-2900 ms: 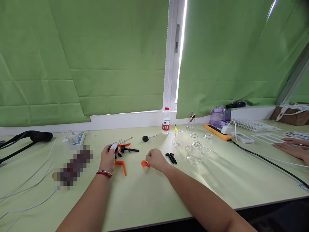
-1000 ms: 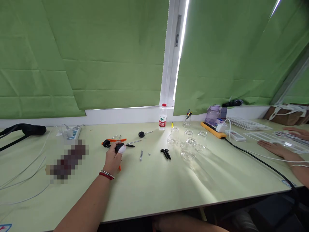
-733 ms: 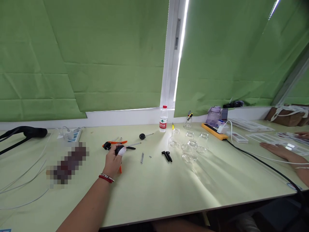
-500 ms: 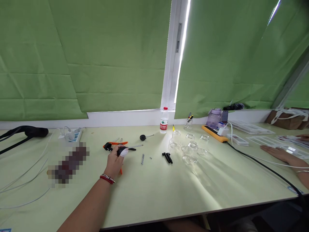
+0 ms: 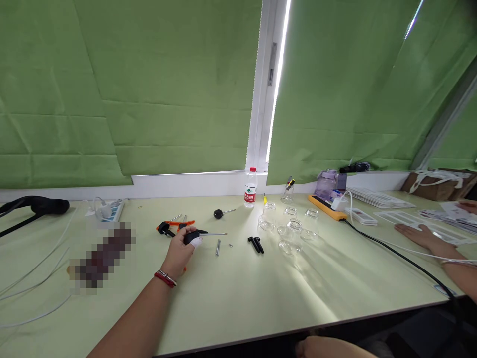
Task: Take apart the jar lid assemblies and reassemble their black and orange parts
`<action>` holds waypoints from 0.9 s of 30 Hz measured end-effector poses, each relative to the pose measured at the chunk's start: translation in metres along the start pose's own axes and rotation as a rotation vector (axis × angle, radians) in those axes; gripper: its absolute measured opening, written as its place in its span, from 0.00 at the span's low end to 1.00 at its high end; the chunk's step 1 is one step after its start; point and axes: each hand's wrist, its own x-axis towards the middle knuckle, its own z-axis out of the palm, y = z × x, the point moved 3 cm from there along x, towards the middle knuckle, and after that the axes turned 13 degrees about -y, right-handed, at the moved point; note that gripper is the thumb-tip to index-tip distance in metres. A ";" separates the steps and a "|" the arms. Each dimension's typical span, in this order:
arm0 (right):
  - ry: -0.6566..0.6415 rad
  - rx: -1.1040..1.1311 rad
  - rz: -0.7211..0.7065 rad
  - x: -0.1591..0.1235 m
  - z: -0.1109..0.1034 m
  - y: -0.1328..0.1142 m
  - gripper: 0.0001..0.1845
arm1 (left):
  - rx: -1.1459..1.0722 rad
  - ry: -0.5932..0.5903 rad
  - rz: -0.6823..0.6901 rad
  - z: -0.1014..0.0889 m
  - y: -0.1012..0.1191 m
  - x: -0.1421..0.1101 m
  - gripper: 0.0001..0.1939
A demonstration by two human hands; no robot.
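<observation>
My left hand (image 5: 180, 251), with a white bandage on one fingertip and a red bracelet at the wrist, rests on the pale green table and is closed round the black handle of a screwdriver (image 5: 208, 233) whose thin metal shaft points right. Just behind the hand lie orange and black tool parts (image 5: 172, 226). A small metal pin (image 5: 217, 246) lies to the right of the hand. My right hand is below the table edge at the bottom (image 5: 328, 347); its fingers are hidden.
Black pins (image 5: 255, 244), several clear glass jars (image 5: 288, 226), a black-knobbed tool (image 5: 219, 214) and a water bottle (image 5: 250, 187) stand further right. A power strip (image 5: 108, 211) and white cables lie left. Another person's hands (image 5: 421, 235) rest on papers at the far right; a black cable (image 5: 398, 253) crosses there.
My right hand let go of the orange piece and dropped below the table edge. My left hand moved right and closed on the screwdriver, shifting it slightly rightward.
</observation>
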 end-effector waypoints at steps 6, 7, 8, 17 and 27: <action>-0.122 0.146 -0.129 0.033 -0.064 0.002 0.09 | -0.002 -0.199 -0.132 0.014 -0.002 0.002 0.19; -0.278 0.313 -0.230 0.047 -0.070 -0.003 0.10 | 0.011 -0.239 -0.138 0.018 0.001 0.002 0.19; -0.277 0.506 -0.280 0.063 -0.077 -0.008 0.11 | 0.021 -0.279 -0.139 0.021 0.004 0.002 0.19; 0.430 1.477 0.058 0.169 -0.023 0.013 0.23 | -0.140 -0.252 -0.202 0.048 0.024 0.003 0.18; 0.441 1.570 0.158 0.173 0.018 0.035 0.25 | -0.291 -0.277 -0.168 0.052 0.004 -0.008 0.21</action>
